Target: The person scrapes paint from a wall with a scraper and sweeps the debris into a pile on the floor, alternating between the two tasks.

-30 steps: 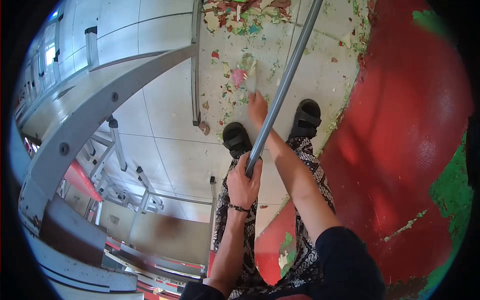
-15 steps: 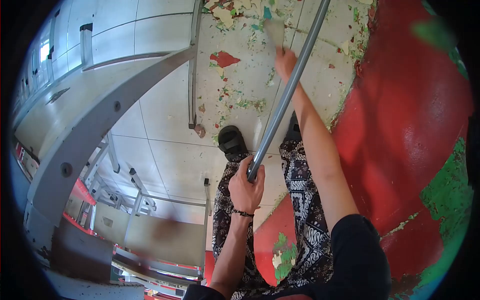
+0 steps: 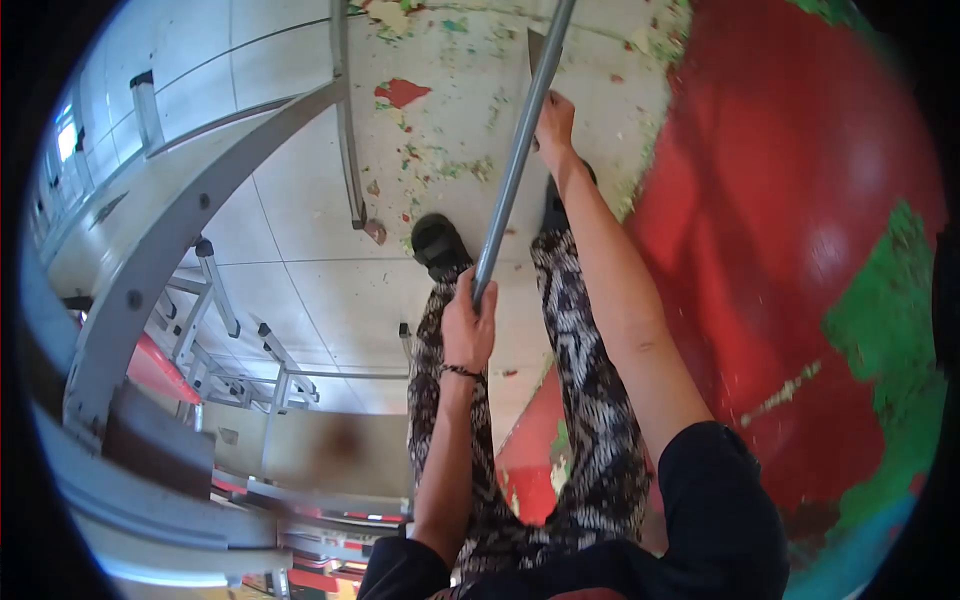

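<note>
A long grey pole [image 3: 515, 160] slants up from my left hand [image 3: 467, 328], whose fingers are wrapped round its lower end. Beyond it, on the right of the pole, my right hand [image 3: 555, 125] is closed on a flat scraper-like blade [image 3: 537, 50], partly hidden behind the pole. Below both hands lies a pale tiled floor [image 3: 300, 310] strewn with paint flakes. One larger red flake [image 3: 403, 93] lies left of the pole.
Grey-framed desks or chairs [image 3: 190, 220] fill the left side. A red wall [image 3: 760, 300] with peeling green patches [image 3: 880, 320] rises on the right. My sandalled foot [image 3: 438, 245] stands on the tiles beside a metal furniture leg [image 3: 350, 160].
The view has shifted. My right hand first reached farther up over the floor with the blade, and now it is closer to the pole. The flake pile at the top is mostly out of view.
</note>
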Motion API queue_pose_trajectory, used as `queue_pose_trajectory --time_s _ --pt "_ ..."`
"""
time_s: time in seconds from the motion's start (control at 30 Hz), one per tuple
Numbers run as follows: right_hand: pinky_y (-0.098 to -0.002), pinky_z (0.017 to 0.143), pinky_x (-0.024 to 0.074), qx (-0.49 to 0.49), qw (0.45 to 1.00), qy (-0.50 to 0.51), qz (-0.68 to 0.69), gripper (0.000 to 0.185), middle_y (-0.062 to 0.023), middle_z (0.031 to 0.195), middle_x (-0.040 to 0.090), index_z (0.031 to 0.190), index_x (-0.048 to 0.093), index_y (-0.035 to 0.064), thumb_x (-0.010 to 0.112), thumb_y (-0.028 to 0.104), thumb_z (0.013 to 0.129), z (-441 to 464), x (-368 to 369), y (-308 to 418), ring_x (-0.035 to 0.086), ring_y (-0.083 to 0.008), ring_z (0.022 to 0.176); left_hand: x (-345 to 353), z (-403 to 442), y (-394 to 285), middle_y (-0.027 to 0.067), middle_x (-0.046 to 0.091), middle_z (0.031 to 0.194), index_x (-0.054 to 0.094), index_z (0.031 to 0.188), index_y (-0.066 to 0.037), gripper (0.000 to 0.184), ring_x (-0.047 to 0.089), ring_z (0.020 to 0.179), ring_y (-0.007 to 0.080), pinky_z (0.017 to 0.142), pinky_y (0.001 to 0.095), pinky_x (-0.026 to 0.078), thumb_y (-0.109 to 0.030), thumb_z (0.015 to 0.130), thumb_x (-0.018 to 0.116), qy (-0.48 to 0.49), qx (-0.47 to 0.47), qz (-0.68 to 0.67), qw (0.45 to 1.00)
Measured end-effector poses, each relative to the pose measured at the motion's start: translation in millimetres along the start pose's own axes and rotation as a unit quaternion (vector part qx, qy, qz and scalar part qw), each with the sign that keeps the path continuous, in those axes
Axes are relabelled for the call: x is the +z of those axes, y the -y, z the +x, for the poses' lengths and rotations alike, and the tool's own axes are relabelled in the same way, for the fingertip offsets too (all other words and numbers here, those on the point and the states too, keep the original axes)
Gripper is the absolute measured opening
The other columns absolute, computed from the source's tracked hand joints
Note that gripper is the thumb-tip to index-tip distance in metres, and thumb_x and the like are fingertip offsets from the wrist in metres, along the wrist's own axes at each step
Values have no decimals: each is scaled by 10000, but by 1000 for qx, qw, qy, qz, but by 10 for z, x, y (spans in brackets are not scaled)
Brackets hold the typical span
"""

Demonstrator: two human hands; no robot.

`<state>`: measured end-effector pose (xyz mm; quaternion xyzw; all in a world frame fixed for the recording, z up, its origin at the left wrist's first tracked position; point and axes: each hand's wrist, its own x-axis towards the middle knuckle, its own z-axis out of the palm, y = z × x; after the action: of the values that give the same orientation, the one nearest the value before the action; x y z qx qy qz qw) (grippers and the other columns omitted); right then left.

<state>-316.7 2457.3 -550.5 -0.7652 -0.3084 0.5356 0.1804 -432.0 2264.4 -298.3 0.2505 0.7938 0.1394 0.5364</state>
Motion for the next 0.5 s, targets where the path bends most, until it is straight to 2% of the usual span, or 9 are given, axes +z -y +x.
queue_pose_trajectory --time_s 0.03,0.07,0.1,0.13,0.2,0.27,0.3,0.4,0.5 --pt "-379 589 465 9 1000 -14 0 363 -83 618 585 676 582 41 540 330 892 -263 -206 9 595 -226 593 73 -186 -79 155 558 689 491 1183 -12 330 536 588 282 571 379 441 -236 941 512 44 -29 -2 999" --pt "-355 537 457 106 987 13 118 306 -70 634 569 730 561 61 558 321 893 -600 -423 93 565 -203 562 108 -425 -273 162 546 676 472 1207 -11 346 552 589 278 567 390 442 -236 945 501 68 -39 -8 997" --pt "-331 485 450 197 951 37 236 257 -58 649 554 784 541 81 576 312 893 -955 -670 96 535 -179 531 131 -689 -478 187 554 682 440 1234 -12 371 565 610 333 560 414 434 -234 944 500 107 -51 -40 992" --pt "-331 485 450 203 949 22 239 257 -58 649 554 784 541 81 576 312 893 -1328 -933 116 535 -179 531 157 -949 -653 212 563 689 408 1262 -12 398 577 631 388 553 439 426 -232 943 499 143 -63 -72 985" --pt "-350 629 492 228 903 165 326 349 -94 782 604 963 575 10 521 350 905 -1988 -1441 73 617 -232 695 242 -1491 -830 250 588 760 322 1322 5 472 593 719 435 598 480 448 -203 934 493 206 -39 -93 973" --pt "-352 639 508 246 896 123 350 365 -107 809 604 992 557 4 513 359 915 -2899 -1916 600 629 -235 735 236 -1976 -1050 267 582 822 269 1350 55 517 579 685 423 587 443 465 -174 934 474 190 111 -31 975" --pt "-355 649 524 268 888 98 360 382 -120 837 605 1020 540 -1 505 368 926 -3287 -2116 921 640 -238 775 198 -2157 -1084 312 577 885 250 1334 108 551 567 755 480 599 475 461 -140 912 503 196 164 -20 967" --pt "-343 665 540 264 852 154 426 398 -125 859 602 1010 519 20 489 410 935 -4082 -2613 1372 654 -239 813 178 -2588 -867 315 575 866 247 1312 147 565 568 767 476 612 472 460 -117 898 526 196 199 63 958" --pt "-291 631 505 121 970 53 205 279 -55 763 586 991 520 39 624 273 882 -4684 -2413 1065 648 -182 769 113 -3064 -422 338 570 865 213 1293 163 579 568 763 477 630 490 453 -100 887 532 217 244 85 941"
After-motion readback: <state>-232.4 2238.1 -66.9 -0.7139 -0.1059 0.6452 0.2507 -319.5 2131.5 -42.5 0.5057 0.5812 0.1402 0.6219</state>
